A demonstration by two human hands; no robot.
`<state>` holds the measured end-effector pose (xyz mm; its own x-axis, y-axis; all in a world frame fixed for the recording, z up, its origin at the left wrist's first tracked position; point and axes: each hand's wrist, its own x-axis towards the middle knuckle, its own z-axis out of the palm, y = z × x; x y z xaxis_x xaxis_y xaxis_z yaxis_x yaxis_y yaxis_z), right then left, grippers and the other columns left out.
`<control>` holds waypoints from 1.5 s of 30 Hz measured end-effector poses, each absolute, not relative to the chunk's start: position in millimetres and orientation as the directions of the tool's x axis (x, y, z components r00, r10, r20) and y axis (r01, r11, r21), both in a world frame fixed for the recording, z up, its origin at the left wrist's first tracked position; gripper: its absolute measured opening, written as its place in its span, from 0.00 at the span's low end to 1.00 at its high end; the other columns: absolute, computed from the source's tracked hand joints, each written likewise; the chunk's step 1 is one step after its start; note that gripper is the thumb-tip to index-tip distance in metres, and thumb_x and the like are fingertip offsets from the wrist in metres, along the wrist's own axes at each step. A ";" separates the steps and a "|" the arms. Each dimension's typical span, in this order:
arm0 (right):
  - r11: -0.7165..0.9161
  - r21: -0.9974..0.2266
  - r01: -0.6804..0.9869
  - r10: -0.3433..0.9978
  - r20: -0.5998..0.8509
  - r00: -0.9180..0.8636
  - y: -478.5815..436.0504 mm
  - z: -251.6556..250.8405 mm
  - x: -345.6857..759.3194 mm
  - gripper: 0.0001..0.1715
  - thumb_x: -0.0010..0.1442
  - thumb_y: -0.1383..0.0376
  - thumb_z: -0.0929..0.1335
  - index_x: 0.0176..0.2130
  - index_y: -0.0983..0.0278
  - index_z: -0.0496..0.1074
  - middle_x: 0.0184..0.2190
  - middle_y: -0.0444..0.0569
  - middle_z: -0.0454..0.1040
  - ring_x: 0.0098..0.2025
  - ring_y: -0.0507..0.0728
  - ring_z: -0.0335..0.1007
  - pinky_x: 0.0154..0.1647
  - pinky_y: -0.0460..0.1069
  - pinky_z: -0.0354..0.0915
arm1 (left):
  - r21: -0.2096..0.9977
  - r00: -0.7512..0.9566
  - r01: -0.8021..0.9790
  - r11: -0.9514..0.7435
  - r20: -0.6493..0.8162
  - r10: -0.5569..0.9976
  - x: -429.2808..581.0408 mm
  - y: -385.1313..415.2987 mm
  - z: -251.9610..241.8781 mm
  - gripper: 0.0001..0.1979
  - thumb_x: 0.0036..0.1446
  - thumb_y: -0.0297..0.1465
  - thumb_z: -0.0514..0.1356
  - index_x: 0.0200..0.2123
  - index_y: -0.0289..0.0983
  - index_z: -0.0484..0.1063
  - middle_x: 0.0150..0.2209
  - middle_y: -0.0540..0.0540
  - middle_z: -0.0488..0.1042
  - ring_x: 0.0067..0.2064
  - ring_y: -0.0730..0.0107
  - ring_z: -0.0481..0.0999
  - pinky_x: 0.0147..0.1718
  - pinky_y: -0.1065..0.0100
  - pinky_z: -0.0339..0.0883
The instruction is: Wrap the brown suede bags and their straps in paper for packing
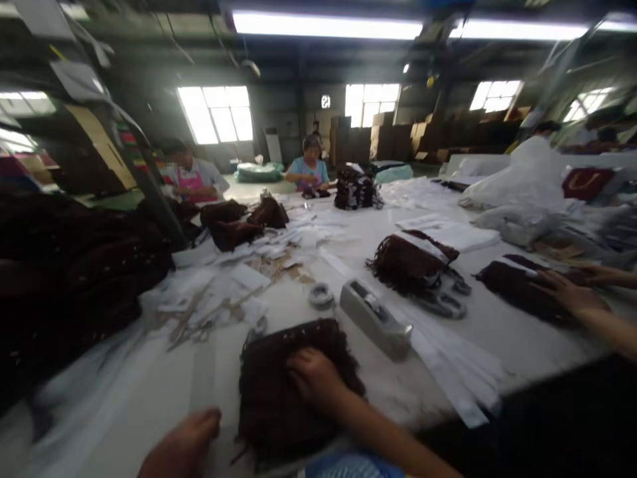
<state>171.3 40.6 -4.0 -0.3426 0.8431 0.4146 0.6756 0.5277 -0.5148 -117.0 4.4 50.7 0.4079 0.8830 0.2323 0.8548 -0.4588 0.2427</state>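
A dark brown fringed bag [279, 411] lies flat on the table in front of me, with small metal studs along its far edge. On top of it rests my right hand [316, 378], fingers bent and pressed together against the material. Left of the bag and apart from it is my left hand [182, 445], smeared by motion, so its fingers are unclear. Just beyond the bag stand a grey tape dispenser [373, 318] and a roll of tape [321, 295].
White strips [452, 358] lie right of the dispenser, near another fringed bag [413, 259]. A co-worker's hands [572, 292] touch a dark bag at right. Paper scraps [213, 292] and a dark heap [74, 285] cover the left. Two people sit across the table.
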 end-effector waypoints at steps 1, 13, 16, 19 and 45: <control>0.523 -0.523 0.673 0.848 0.394 -0.353 39.6 3.9 172.0 0.10 0.63 0.69 0.66 0.44 0.63 0.75 0.44 0.50 0.78 0.48 0.58 0.70 0.52 0.52 0.65 | 0.288 0.373 0.851 -0.440 0.259 0.891 -104.3 -4.6 57.0 0.12 0.61 0.28 0.53 0.36 0.42 0.78 0.43 0.48 0.81 0.40 0.64 0.81 0.37 0.67 0.76; 0.471 -0.402 0.785 0.872 0.348 -0.345 30.1 14.3 206.2 0.17 0.64 0.64 0.67 0.52 0.63 0.74 0.56 0.53 0.73 0.60 0.61 0.63 0.66 0.60 0.52 | 0.184 0.473 0.837 -0.515 0.227 0.851 27.6 0.6 1.1 0.34 0.65 0.43 0.54 0.68 0.33 0.53 0.69 0.33 0.53 0.69 0.46 0.52 0.63 0.44 0.55; 0.287 -0.365 0.886 0.922 0.358 -0.151 18.8 18.7 241.5 0.18 0.65 0.65 0.67 0.53 0.59 0.73 0.58 0.51 0.72 0.62 0.65 0.60 0.66 0.66 0.47 | 0.113 0.478 0.854 -0.508 0.216 0.851 23.2 -1.4 0.6 0.32 0.65 0.42 0.53 0.68 0.34 0.55 0.69 0.36 0.54 0.69 0.47 0.52 0.63 0.45 0.56; 0.177 -0.332 0.926 0.941 0.332 -0.060 11.6 21.4 269.5 0.19 0.64 0.70 0.65 0.53 0.60 0.74 0.56 0.51 0.73 0.60 0.65 0.64 0.61 0.63 0.57 | 0.095 0.487 0.851 -0.516 0.224 0.844 25.6 -1.9 5.2 0.31 0.65 0.43 0.53 0.67 0.35 0.57 0.69 0.37 0.54 0.69 0.47 0.52 0.62 0.46 0.56; 0.553 -0.388 0.737 0.833 0.289 -0.473 4.2 41.6 248.5 0.10 0.67 0.61 0.66 0.45 0.61 0.75 0.45 0.49 0.78 0.50 0.56 0.70 0.54 0.52 0.65 | 0.167 0.470 0.848 -0.504 0.204 0.859 27.9 -2.2 10.1 0.28 0.64 0.41 0.53 0.64 0.35 0.63 0.67 0.34 0.57 0.68 0.43 0.54 0.61 0.44 0.56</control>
